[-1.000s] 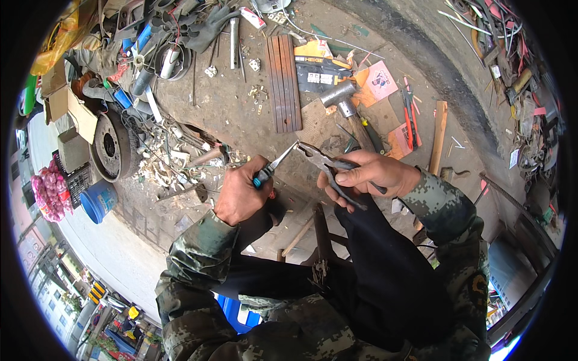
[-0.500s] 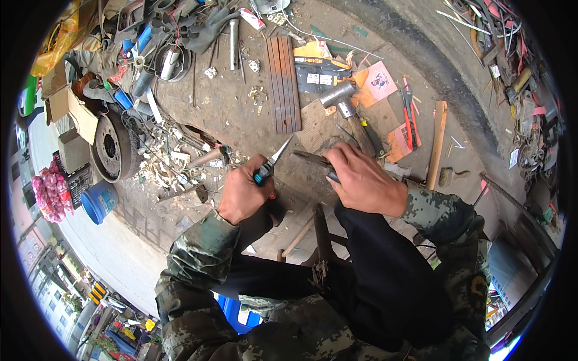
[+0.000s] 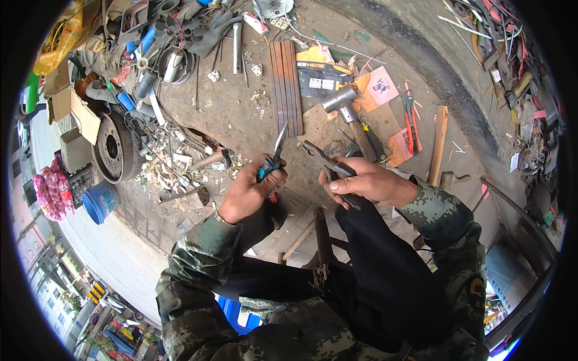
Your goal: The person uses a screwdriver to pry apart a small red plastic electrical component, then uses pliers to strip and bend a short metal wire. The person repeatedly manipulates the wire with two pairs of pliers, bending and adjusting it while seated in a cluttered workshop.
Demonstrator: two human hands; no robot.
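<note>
Above the littered ground (image 3: 232, 117), a pointed tool with teal-and-black handles (image 3: 280, 144) juts forward from the left hand (image 3: 245, 191), its tip beyond the closed fist. Just to its right, metal pliers (image 3: 318, 154) lean forward and leftward out of the right hand (image 3: 376, 182), their head clear of the fingers and their handles held under the thumb. Both hands grip firmly around their tools; whether any small piece sits in either tool's mouth is too fine to tell. Half a second ago the right hand was turned back-up over the pliers; now it is rolled thumb-up, and the pointed tool has swung more nearly straight ahead. The two heads stand near each other but apart, so neither tool seems to be working on the other at this instant. Beyond lie rust-brown bars (image 3: 285, 90), a hammer (image 3: 342, 104) and, farther right, red-handled cutters (image 3: 412, 129); toward the ground's left edge stand a wheel rim (image 3: 111, 149) and a blue bucket (image 3: 100, 203).
</note>
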